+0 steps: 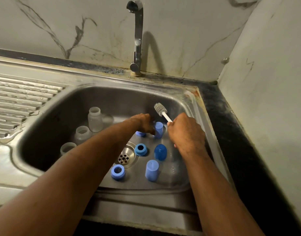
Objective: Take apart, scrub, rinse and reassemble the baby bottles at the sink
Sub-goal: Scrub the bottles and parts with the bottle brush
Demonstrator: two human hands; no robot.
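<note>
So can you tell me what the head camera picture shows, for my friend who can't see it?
A person's right hand holds a white bottle brush over a steel sink, while the left hand reaches down to a pale blue cap. Three clear baby bottles stand at the left, with more blue caps and rings around the drain; the tap is off.

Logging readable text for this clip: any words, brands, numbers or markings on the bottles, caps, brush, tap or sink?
None can be read.
Bottles: no scale marks or print visible.
Blue caps and rings: plain.
Brush, tap, sink: no brand visible.
</note>
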